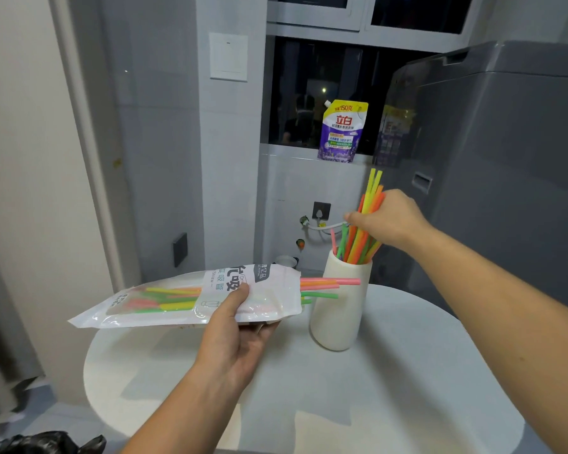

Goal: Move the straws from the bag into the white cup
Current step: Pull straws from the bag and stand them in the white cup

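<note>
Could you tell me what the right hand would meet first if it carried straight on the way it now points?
Probably nothing nearby: the right hand, gripping straws above the white cup, points left and away, toward the wall socket and white cable, though depth is unclear.

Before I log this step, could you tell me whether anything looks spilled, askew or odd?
Nothing is spilled or damaged. Only this: several straws stick out of the open mouth of the straw bag, which the left hand holds roughly level beside the white cup, so they might slide out.
</note>
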Demonstrator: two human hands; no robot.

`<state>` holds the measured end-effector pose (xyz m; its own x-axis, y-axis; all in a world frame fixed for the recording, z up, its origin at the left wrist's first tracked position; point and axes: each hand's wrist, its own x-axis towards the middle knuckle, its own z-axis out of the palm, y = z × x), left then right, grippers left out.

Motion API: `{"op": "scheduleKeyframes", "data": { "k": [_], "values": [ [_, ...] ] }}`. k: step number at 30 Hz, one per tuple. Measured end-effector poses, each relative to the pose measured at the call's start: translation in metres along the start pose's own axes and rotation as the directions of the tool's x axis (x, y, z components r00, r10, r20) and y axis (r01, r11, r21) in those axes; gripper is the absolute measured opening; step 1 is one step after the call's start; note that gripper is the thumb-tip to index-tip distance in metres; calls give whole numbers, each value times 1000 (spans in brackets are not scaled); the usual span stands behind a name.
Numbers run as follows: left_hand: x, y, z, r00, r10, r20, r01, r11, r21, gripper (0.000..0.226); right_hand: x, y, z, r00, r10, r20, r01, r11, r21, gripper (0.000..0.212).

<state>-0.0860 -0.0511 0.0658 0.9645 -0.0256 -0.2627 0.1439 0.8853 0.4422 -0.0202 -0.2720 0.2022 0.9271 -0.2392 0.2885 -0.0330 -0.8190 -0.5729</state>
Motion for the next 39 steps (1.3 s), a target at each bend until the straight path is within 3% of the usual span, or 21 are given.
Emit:
{"op": "scheduleKeyframes", "data": {
  "k": [6, 8, 10, 12, 14, 17, 21, 25, 31, 39],
  "values": [
    [1, 3, 0, 1000, 6, -4, -6, 1000, -10, 32, -9, 7, 11, 994, -26, -106, 38, 994, 107, 64],
    [2, 4, 0, 1000, 9, -2, -9, 1000, -13, 34, -15, 9, 11, 977, -59, -203, 86, 988, 126, 69],
    [1, 6, 1, 1000, 16, 7, -16, 1000, -19, 35, -26, 7, 8, 932, -97, -350, 152, 979, 134, 62],
    [1, 8, 1, 999, 29, 17, -29, 999, -23, 34, -43, 5, 6, 873, -121, -473, 230, 957, 179, 41],
    [-1, 10, 2, 999, 42, 31, -41, 999, -20, 32, -64, 5, 10, 856, -114, -505, 275, 926, 257, 23],
    [-4, 12, 4, 997, 57, 53, -57, 998, -7, 28, -95, 13, 28, 924, -34, -381, 189, 907, 377, 27],
    [-9, 14, 5, 994, 66, 82, -68, 997, 24, 28, -114, 26, 54, 984, 64, -169, 10, 915, 403, 31],
    [-13, 10, 5, 991, 64, 117, -75, 993, 91, 21, -120, 26, 61, 987, 143, 68, -156, 806, 571, 46],
    [-16, -1, 5, 989, 55, 140, -78, 983, 166, 27, -129, 22, 69, 955, 199, 221, -297, 681, 669, 44],
    [-16, -5, 4, 989, 89, 119, -111, 973, 200, 24, -133, 20, 76, 951, 166, 263, -310, 572, 759, 30]
  ]
}}
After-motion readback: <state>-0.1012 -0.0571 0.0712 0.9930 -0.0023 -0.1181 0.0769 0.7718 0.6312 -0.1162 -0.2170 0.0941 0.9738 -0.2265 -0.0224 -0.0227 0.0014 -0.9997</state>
